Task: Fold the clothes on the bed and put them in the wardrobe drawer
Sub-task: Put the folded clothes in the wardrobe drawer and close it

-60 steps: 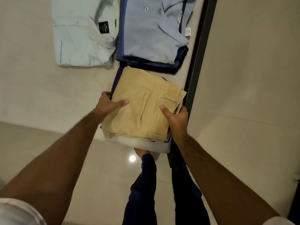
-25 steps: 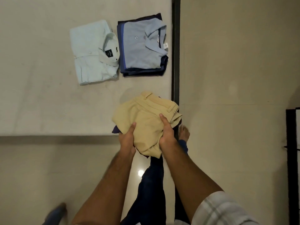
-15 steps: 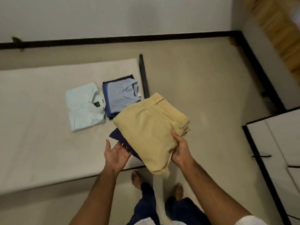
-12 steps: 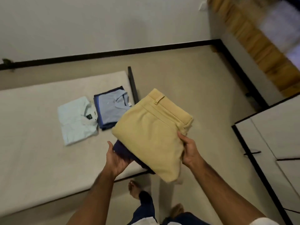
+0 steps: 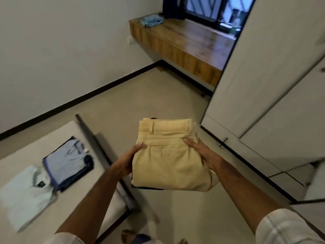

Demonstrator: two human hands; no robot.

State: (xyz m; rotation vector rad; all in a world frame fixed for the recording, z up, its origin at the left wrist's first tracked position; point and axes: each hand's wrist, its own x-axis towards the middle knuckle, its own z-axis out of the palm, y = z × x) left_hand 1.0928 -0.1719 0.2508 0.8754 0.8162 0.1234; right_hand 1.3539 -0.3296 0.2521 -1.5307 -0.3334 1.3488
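I hold a stack of folded clothes in front of me, above the floor: folded tan trousers [image 5: 168, 159] on top and a dark garment [image 5: 149, 188] showing only as a thin edge beneath. My left hand [image 5: 129, 160] grips the stack's left side, thumb on top. My right hand [image 5: 202, 153] grips the right side, thumb across the trousers. On the bed [image 5: 22, 154] at lower left lie a folded blue polo shirt [image 5: 67, 163] on a dark garment and a folded pale green shirt [image 5: 26, 194]. The white wardrobe [image 5: 281, 95] stands to the right, its doors closed.
A wooden bench [image 5: 184, 48] under a window carries a crumpled blue cloth [image 5: 152, 20]. Beige floor [image 5: 140, 95] spreads between bed, wall and wardrobe. My feet show at the bottom edge. A drawer front [image 5: 288, 182] sits low on the wardrobe.
I lifted the stack off the bed and turned right toward the wardrobe. The stack now sits level between both hands, and the bed has slid to the lower left.
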